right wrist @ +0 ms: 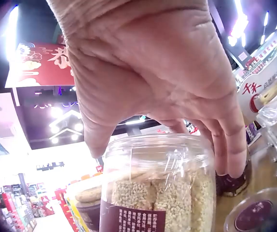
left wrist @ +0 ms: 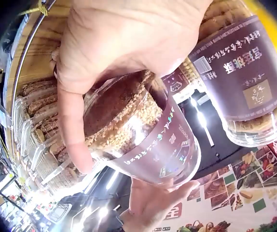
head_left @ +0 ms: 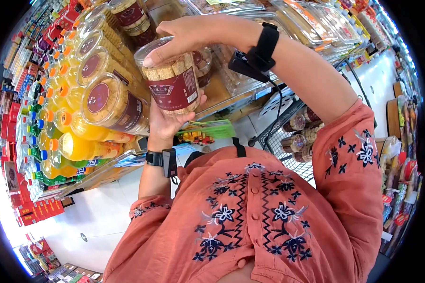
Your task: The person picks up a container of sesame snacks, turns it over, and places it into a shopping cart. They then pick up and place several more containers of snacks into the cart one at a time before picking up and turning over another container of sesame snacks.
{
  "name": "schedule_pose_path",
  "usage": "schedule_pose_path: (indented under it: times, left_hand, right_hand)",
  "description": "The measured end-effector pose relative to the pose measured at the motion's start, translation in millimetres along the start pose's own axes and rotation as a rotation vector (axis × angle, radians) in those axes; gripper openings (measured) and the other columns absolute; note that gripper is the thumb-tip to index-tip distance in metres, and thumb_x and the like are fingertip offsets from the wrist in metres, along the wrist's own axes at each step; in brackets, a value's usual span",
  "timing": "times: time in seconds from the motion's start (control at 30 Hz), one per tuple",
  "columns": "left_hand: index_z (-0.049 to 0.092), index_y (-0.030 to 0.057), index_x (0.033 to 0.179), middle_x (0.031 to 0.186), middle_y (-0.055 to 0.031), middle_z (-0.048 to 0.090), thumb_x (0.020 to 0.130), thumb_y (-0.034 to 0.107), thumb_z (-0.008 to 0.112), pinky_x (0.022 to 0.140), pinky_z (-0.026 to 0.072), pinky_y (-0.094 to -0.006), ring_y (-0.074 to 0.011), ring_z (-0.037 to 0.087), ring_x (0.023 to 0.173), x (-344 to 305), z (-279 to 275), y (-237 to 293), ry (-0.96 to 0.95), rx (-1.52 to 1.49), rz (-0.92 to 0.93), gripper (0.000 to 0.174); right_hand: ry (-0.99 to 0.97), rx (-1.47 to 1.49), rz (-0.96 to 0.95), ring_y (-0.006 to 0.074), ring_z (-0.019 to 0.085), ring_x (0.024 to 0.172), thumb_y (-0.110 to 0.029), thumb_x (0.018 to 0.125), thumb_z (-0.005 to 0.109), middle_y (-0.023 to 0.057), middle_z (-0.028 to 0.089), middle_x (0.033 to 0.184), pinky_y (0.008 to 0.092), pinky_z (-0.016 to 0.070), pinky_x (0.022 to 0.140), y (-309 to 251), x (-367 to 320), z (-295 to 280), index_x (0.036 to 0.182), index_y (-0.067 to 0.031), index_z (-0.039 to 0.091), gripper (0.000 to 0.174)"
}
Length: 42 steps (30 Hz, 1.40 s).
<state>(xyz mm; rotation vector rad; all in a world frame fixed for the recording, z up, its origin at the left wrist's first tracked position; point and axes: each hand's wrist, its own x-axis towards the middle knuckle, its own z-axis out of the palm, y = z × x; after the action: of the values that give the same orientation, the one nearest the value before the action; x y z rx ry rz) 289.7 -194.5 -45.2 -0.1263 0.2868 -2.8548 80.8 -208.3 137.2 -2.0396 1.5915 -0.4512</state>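
Observation:
A clear jar (head_left: 172,92) with a maroon label, filled with sesame-coated pieces, is tilted between both hands. My left hand (head_left: 165,123) supports and grips its lower end from below. Over the lid reaches my right hand (head_left: 186,37), thumb lying across the near side. In the left wrist view, the left hand (left wrist: 124,43) curls round one end of the jar (left wrist: 162,154), and the other hand (left wrist: 150,203) shows beyond it. The right wrist view has the right hand (right wrist: 153,72) spanning the lid of the jar (right wrist: 160,203), thumb and fingers on opposite sides.
Similar jars (head_left: 99,101) lie close on the left, beside orange drink bottles (head_left: 75,144). Clear packs (head_left: 311,23) cover the display at the upper right. A shopping cart (head_left: 281,144) holding several jars (head_left: 300,141) stands to the right.

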Motion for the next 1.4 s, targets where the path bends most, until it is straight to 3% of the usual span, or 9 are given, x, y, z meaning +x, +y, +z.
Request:
schedule_pose_path:
  times: [0.23,0.33,0.43,0.53,0.63,0.73,0.93,1.1,1.4]
  left_hand:
    - [0.025,-0.0004,0.156,0.154,-0.0382,0.028,0.101,0.060,0.038,0.090,0.0501,-0.0768,-0.0584,0.025,0.144,-3.4,-8.7,17.2,0.057,0.156,0.088,0.082]
    - [0.034,0.0032,0.154,0.147,-0.0330,0.046,0.101,0.066,0.034,0.087,0.0570,-0.0685,-0.0565,0.043,0.135,-2.5,-10.5,19.9,0.119,0.284,0.129,0.082]
    - [0.035,0.0043,0.153,0.146,-0.0295,0.049,0.101,0.068,0.034,0.089,0.0584,-0.0637,-0.0545,0.046,0.135,-0.6,-7.6,15.8,0.146,0.380,0.226,0.083]
    - [0.036,0.0029,0.152,0.146,-0.0244,0.051,0.100,0.073,0.029,0.103,0.0493,-0.0614,-0.0459,0.046,0.139,1.1,-6.3,9.8,0.133,0.393,0.319,0.088]
    - [0.038,-0.0004,0.150,0.143,-0.0231,0.054,0.100,0.074,0.025,0.109,0.0452,-0.0574,-0.0394,0.050,0.138,-1.0,-22.1,11.8,0.249,0.350,0.309,0.090]
    - [0.046,-0.0043,0.142,0.142,-0.0230,0.055,0.103,0.070,0.026,0.103,0.0521,-0.0512,-0.0361,0.056,0.131,-6.7,-37.9,9.6,0.359,0.494,0.199,0.086]
    - [0.054,-0.0004,0.133,0.131,-0.0192,0.063,0.104,0.068,0.029,0.097,0.0557,-0.0495,-0.0324,0.063,0.119,-4.8,-47.5,19.6,0.365,0.524,0.133,0.078]
    - [0.057,0.0012,0.130,0.127,-0.0172,0.065,0.104,0.067,0.031,0.093,0.0573,-0.0462,-0.0294,0.066,0.115,-1.1,-61.9,28.2,0.382,0.599,0.070,0.076]
    - [0.055,0.0016,0.131,0.123,-0.0151,0.067,0.107,0.060,0.031,0.088,0.0591,-0.0400,-0.0279,0.068,0.108,-29.9,-64.2,28.1,0.379,0.654,-0.005,0.068]
  right_hand:
    - [-0.081,0.057,0.047,0.0402,0.060,0.125,-0.078,0.068,0.075,0.0352,0.057,0.134,0.0401,0.0492,0.103,0.9,24.0,8.9,0.142,0.0146,0.044,0.123]
    - [-0.071,0.149,0.046,0.0379,0.062,0.122,-0.070,0.070,0.078,0.0337,0.059,0.131,0.0396,0.0503,0.100,7.2,28.1,15.4,0.143,0.0131,0.044,0.115]
    - [-0.045,0.158,-0.039,0.0362,0.063,0.118,-0.062,0.071,0.080,0.0319,0.061,0.129,0.0390,0.0506,0.097,-3.6,27.2,7.8,0.143,0.0117,0.045,0.108]
    - [0.027,-0.026,0.022,0.0363,0.064,0.116,-0.061,0.074,0.078,0.0299,0.062,0.129,0.0389,0.0497,0.098,-7.6,39.9,1.9,0.142,0.0107,0.045,0.104]
    - [0.066,0.024,0.028,0.0363,0.063,0.117,-0.062,0.073,0.077,0.0298,0.062,0.129,0.0398,0.0494,0.098,-12.7,46.6,-14.6,0.141,0.0099,0.047,0.104]
    - [0.122,-0.012,0.029,0.0364,0.062,0.118,-0.065,0.071,0.077,0.0301,0.060,0.130,0.0402,0.0490,0.099,-12.2,65.3,-30.8,0.141,0.0085,0.047,0.106]
    - [0.297,-0.058,0.009,0.0401,0.057,0.125,-0.066,0.068,0.080,0.0310,0.057,0.134,0.0424,0.0471,0.102,-8.3,102.9,-36.4,0.146,0.0044,0.045,0.110]
    - [0.343,-0.172,0.032,0.0470,0.052,0.129,-0.062,0.067,0.081,0.0357,0.050,0.138,0.0446,0.0446,0.107,11.9,150.1,-7.6,0.148,0.0013,0.043,0.109]
    - [0.331,-0.219,0.030,0.0528,0.054,0.118,-0.055,0.066,0.084,0.0378,0.052,0.125,0.0495,0.0473,0.102,70.1,220.6,59.8,0.143,0.0010,0.042,0.104]
